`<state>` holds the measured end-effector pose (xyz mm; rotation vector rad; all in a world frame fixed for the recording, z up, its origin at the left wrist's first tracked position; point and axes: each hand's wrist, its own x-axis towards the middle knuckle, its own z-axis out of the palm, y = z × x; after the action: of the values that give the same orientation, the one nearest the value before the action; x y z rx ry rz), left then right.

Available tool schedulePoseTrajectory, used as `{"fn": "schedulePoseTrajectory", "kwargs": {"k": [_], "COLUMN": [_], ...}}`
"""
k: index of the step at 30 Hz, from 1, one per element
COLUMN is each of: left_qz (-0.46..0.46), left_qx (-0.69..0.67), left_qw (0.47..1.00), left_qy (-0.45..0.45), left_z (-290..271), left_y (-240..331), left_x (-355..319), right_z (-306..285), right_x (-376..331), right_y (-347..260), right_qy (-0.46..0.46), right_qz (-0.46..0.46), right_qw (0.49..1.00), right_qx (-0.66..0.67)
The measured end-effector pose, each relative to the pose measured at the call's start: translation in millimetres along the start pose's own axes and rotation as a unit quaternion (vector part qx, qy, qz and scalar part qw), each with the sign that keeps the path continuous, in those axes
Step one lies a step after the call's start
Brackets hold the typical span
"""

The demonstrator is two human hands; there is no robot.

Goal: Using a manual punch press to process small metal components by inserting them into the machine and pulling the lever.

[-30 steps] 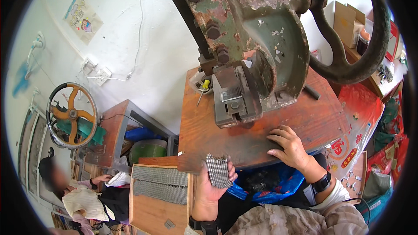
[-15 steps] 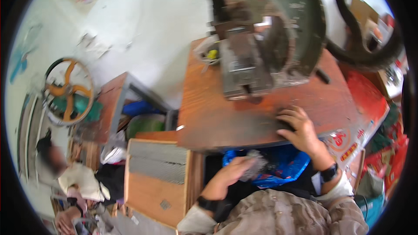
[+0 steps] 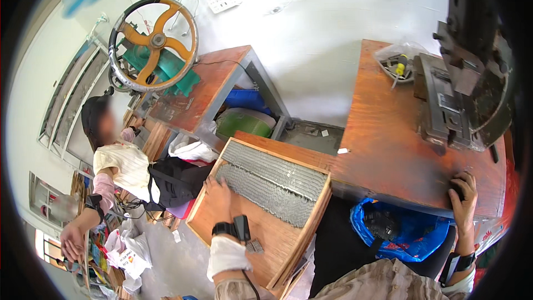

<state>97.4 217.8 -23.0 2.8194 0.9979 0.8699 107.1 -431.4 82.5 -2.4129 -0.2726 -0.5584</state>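
My left hand (image 3: 217, 195) rests in a shallow wooden tray (image 3: 239, 228), its fingers stretched out by the left end of the packed rows of small grey metal pieces (image 3: 272, 183). Nothing shows in its fingers. A small patch of similar pieces (image 3: 254, 245) lies beside my left wrist. My right hand (image 3: 465, 199) is at the front edge of the reddish-brown worktable (image 3: 383, 128), its fingers curled round a small dark rounded thing (image 3: 457, 191), mostly hidden. Below that edge, an opened blue plastic bag (image 3: 413, 251) sits at my lap with dark grey contents (image 3: 383, 225).
A heavy metal press (image 3: 452, 105) stands on the worktable beside a bowl (image 3: 397, 66) holding a yellow-handled tool. At left are a spoked handwheel (image 3: 157, 40) on another bench (image 3: 222, 72) and a co-worker (image 3: 119, 161) with an arm stretched out. White bags (image 3: 130, 255) lie on the floor.
My view has swung left. My left hand has moved from above the blue bag, where it was by a grey clump, to the wooden tray. My right hand stays at the worktable's edge.
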Motion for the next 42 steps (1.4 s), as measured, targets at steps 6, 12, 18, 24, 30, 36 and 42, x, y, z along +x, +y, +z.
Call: {"fn": "schedulePoseTrajectory", "kwargs": {"k": [6,12,18,24,30,36,42], "left_qz": [-0.037,-0.052,-0.007,-0.128,-0.101,-0.111,-0.093], "left_qx": [0.107,0.064,0.083,-0.023,-0.026,-0.080,-0.127], "left_qw": [0.987,0.978,0.991,0.980,0.985,0.984,0.979], "left_qy": [-0.118,-0.190,-0.105,-0.148,-0.137,-0.114,-0.131], "left_z": [19,22,25,25,44,33,33], "left_y": [5,0,-11,-27,-48,-42,-43], "left_x": [26,37,36,58,54,57,69], "right_z": [11,13,13,12,17,13,15], "right_x": [-3,-2,-2,-3,-1,-3,-2], "right_y": [10,10,9,9,7,9,9], "right_qy": [0.019,0.020,0.025,0.028,0.026,0.032,0.025], "right_qz": [0.014,0.017,0.031,0.021,0.011,0.019,0.022], "right_qw": [0.999,0.998,0.998,0.998,0.997,0.997,0.996], "right_qx": [-0.041,-0.061,-0.046,-0.059,-0.075,-0.074,-0.083]}}
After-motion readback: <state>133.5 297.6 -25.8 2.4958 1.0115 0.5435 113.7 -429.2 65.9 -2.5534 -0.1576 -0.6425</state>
